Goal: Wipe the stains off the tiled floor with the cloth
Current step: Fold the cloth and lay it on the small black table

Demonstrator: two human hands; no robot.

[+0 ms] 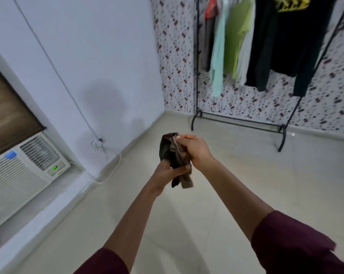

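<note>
A dark brown, crumpled cloth hangs between both hands at chest height, well above the pale tiled floor. My left hand grips the cloth's lower part from below. Pinching the upper edge with fingers and thumb is my right hand. A loose end of the cloth dangles under the left hand. No stains show clearly on the glossy tiles from here.
A window air conditioner sits low on the left wall, with a white cable looping to the floor. A black clothes rack with hanging garments stands against the patterned back wall.
</note>
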